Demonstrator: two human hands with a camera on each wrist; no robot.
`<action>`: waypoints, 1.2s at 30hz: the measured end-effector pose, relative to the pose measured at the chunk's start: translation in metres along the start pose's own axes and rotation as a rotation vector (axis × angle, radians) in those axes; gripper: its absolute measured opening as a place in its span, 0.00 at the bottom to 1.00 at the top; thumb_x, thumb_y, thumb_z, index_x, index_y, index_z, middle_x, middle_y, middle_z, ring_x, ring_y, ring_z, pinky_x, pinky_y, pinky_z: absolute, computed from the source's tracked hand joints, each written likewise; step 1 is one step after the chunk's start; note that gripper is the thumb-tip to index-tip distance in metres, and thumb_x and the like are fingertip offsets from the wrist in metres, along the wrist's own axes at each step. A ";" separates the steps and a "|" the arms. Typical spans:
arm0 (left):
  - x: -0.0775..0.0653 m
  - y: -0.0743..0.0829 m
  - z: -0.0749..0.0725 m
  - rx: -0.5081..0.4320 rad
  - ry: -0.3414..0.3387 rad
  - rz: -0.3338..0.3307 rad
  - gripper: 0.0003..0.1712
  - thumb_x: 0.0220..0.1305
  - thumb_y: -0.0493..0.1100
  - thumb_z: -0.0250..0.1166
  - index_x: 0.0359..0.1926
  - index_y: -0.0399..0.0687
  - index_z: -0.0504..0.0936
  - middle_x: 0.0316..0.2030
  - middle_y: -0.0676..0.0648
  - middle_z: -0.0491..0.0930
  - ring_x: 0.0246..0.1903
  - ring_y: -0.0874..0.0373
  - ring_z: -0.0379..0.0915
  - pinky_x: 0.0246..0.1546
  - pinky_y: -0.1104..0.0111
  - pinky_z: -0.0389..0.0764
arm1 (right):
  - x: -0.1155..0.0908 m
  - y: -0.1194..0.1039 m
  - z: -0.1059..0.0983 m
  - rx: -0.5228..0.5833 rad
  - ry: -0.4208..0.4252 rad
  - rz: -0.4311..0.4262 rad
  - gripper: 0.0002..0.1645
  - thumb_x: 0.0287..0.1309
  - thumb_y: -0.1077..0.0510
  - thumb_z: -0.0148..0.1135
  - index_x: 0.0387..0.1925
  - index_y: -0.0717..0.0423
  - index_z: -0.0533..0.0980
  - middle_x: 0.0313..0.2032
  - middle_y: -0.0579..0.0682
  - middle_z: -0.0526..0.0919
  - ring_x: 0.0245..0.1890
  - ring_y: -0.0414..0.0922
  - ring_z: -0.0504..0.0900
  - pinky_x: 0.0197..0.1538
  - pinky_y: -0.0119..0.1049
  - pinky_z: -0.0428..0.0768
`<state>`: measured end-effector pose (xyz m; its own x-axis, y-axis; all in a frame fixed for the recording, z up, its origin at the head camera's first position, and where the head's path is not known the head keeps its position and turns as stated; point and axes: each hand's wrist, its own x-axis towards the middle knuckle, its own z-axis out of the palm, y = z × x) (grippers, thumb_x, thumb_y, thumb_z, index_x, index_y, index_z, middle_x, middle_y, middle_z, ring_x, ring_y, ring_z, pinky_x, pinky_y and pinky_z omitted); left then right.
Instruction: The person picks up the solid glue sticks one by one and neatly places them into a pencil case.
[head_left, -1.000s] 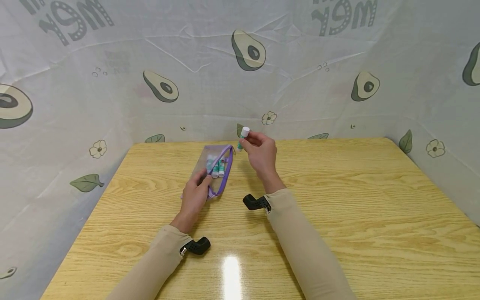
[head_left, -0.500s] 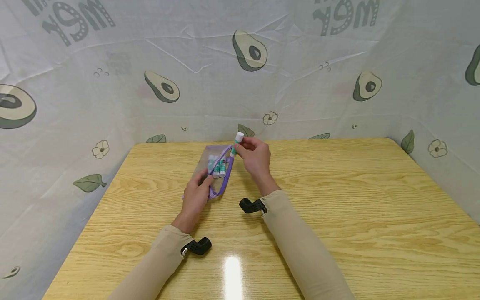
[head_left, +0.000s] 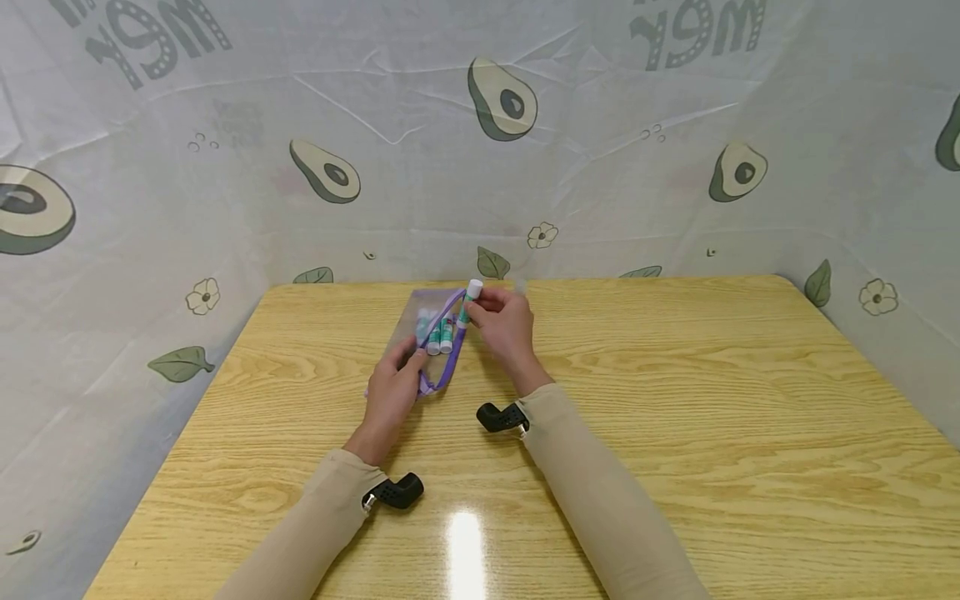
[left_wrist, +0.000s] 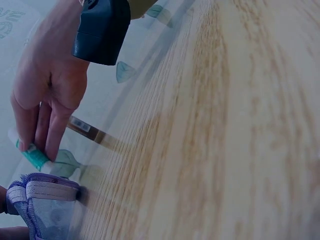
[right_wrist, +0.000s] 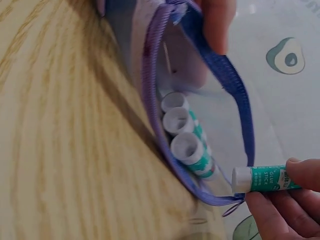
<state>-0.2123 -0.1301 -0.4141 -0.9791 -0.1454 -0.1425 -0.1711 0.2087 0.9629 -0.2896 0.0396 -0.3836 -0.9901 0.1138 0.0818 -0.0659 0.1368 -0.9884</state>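
Note:
My left hand [head_left: 393, 387] pinches the edge of a see-through zip pouch [head_left: 452, 363] with a purple zipper, holding its mouth apart on the table. Inside, three green-and-white glue sticks [right_wrist: 187, 148] lie side by side, their white ends facing the opening in the right wrist view. Between thumb and fingers, my right hand [head_left: 507, 331] holds another glue stick [right_wrist: 270, 179]. It tilts with its white cap up, and its lower end is at the far end of the pouch's mouth. The left wrist view shows this glue stick [left_wrist: 35, 156] just beyond the purple zipper edge [left_wrist: 52, 191].
Wood-grain table [head_left: 712, 433] extends to both sides and toward me. A pale cloth [head_left: 420, 167] printed with avocados hangs behind it. Past my right hand is a slim brownish thing with a barcode label [left_wrist: 81, 125]; its kind is unclear. A whitish blurred tip [head_left: 520, 286] shows behind that hand.
My right hand has moved left and toward me with the glue stick, from beyond the pouch to its mouth. The left hand and pouch have stayed nearly still.

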 end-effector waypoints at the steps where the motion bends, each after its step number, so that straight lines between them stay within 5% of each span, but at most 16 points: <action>1: 0.000 0.000 0.000 -0.001 -0.001 0.001 0.33 0.82 0.53 0.55 0.81 0.50 0.66 0.79 0.45 0.67 0.81 0.48 0.58 0.81 0.51 0.62 | 0.000 0.002 0.000 -0.006 -0.003 0.004 0.19 0.67 0.62 0.71 0.56 0.67 0.84 0.50 0.64 0.90 0.52 0.54 0.90 0.55 0.42 0.89; 17: -0.002 -0.001 0.001 0.019 0.014 0.013 0.34 0.81 0.53 0.55 0.82 0.50 0.64 0.80 0.45 0.66 0.82 0.48 0.56 0.82 0.51 0.61 | -0.002 0.013 0.005 -0.132 -0.006 0.005 0.18 0.66 0.59 0.73 0.54 0.64 0.86 0.49 0.61 0.91 0.51 0.52 0.90 0.51 0.36 0.87; 24: -0.002 -0.001 0.001 0.021 0.015 0.002 0.35 0.81 0.54 0.55 0.82 0.51 0.63 0.80 0.45 0.65 0.83 0.48 0.55 0.82 0.51 0.60 | -0.004 0.015 0.007 -0.125 -0.024 0.025 0.18 0.68 0.57 0.72 0.55 0.63 0.85 0.49 0.60 0.91 0.52 0.53 0.89 0.53 0.41 0.88; 36: -0.002 0.000 0.000 0.019 0.007 -0.009 0.36 0.81 0.55 0.55 0.83 0.52 0.63 0.82 0.46 0.62 0.83 0.48 0.53 0.82 0.51 0.59 | -0.005 0.020 0.012 -0.059 -0.033 0.048 0.18 0.67 0.60 0.71 0.54 0.65 0.85 0.49 0.62 0.90 0.48 0.50 0.90 0.45 0.32 0.88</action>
<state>-0.2098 -0.1296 -0.4142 -0.9767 -0.1545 -0.1492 -0.1820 0.2260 0.9570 -0.2880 0.0299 -0.4054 -0.9956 0.0894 0.0288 -0.0114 0.1899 -0.9817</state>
